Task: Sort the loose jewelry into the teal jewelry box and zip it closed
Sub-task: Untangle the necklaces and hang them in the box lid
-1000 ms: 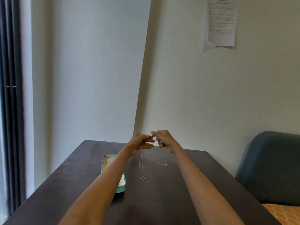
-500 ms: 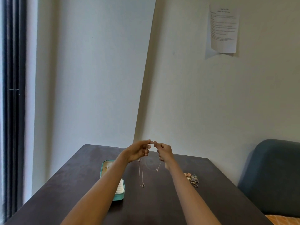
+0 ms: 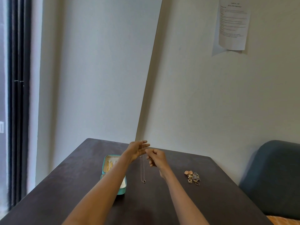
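The teal jewelry box (image 3: pixel 121 191) lies open on the dark table, left of centre, with gold pieces in its far half; my left forearm crosses over it. My left hand (image 3: pixel 138 150) is raised above the table with its fingers stretched out, and a thin chain (image 3: pixel 143 146) runs across them. My right hand (image 3: pixel 156 158) is close beside it, its fingers curled and pinching that same chain. Below the hands, a second necklace (image 3: pixel 142 169) with a dark pendant lies straight on the table. A pile of loose jewelry (image 3: pixel 192 177) sits to the right.
The dark table (image 3: pixel 162 205) stands in a corner between two pale walls. A blue-grey padded seat (image 3: pixel 276 176) is next to its right edge. A sheet of paper (image 3: pixel 233 25) hangs on the right wall, and a dark window frame (image 3: pixel 17 95) runs down the left.
My left hand has released its pinch and spread its fingers, while my right hand has dropped slightly. The view has tilted down, and the jewelry pile is in full sight.
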Demonstrator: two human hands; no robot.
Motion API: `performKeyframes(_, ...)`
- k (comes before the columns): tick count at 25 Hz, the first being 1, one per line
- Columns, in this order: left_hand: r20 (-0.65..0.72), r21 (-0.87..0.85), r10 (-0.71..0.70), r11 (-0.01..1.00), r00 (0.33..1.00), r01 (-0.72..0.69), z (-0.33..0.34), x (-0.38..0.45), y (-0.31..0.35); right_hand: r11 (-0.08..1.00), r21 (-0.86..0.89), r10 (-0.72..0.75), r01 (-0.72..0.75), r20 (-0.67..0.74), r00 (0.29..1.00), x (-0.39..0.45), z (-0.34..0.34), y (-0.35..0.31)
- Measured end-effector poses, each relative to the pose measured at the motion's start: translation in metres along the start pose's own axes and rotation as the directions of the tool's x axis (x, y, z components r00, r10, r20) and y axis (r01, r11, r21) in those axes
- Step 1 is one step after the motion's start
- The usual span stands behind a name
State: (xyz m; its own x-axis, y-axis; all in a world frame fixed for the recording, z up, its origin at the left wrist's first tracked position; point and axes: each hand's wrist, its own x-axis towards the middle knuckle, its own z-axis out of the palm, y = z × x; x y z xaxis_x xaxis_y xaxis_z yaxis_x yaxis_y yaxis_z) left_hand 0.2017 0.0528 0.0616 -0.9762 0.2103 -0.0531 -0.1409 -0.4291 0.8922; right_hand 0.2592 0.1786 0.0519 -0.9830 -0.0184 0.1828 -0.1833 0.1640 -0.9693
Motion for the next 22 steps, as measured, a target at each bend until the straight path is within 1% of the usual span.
performKeyframes(3, 0.13, 0.123, -0.144, 0.984, 0.981, 0.128, -0.001, -0.004, -0.004, 1.0, 0.013, 0.0, 0.001, -0.039, 0.999, 0.002, -0.009, -0.002)
performKeyframes(5, 0.215, 0.287, -0.251, 0.94, 0.944, 0.185, 0.002, -0.004, -0.004, 1.0, -0.004, 0.012, -0.013, -0.099, 0.995, 0.004, -0.018, 0.002)
performKeyframes(7, 0.29, 0.428, -0.352, 0.879, 0.89, 0.208, 0.007, -0.006, -0.003, 0.999, -0.02, 0.028, -0.032, -0.161, 0.987, 0.006, -0.025, 0.008)
performKeyframes(9, 0.346, 0.5, -0.41, 0.842, 0.844, 0.205, 0.016, -0.009, -0.003, 0.997, -0.004, 0.07, -0.073, -0.214, 0.974, 0.009, -0.029, 0.016)
performKeyframes(11, 0.346, 0.54, -0.435, 0.817, 0.831, 0.202, 0.024, -0.012, -0.004, 0.991, 0.05, 0.135, -0.127, -0.247, 0.96, 0.011, -0.029, 0.02)
performKeyframes(12, 0.334, 0.538, -0.435, 0.816, 0.836, 0.21, 0.026, -0.013, -0.006, 0.984, 0.09, 0.173, -0.155, -0.252, 0.952, 0.012, -0.027, 0.021)
performKeyframes(14, 0.307, 0.474, -0.405, 0.85, 0.861, 0.231, 0.025, -0.012, -0.013, 0.962, 0.183, 0.245, -0.205, -0.236, 0.94, 0.015, -0.023, 0.021)
performKeyframes(17, 0.287, 0.285, -0.36, 0.917, 0.888, 0.279, 0.018, -0.009, -0.024, 0.918, 0.285, 0.33, -0.275, -0.166, 0.929, 0.02, -0.018, 0.019)
performKeyframes(19, 0.321, 0.173, -0.34, 0.939, 0.884, 0.298, 0.016, -0.011, -0.029, 0.893, 0.333, 0.356, -0.303, -0.113, 0.928, 0.02, -0.018, 0.018)
performKeyframes(22, 0.359, -0.011, -0.281, 0.952, 0.89, 0.305, 0.012, -0.013, -0.033, 0.874, 0.388, 0.352, -0.294, -0.086, 0.932, 0.017, -0.02, 0.017)
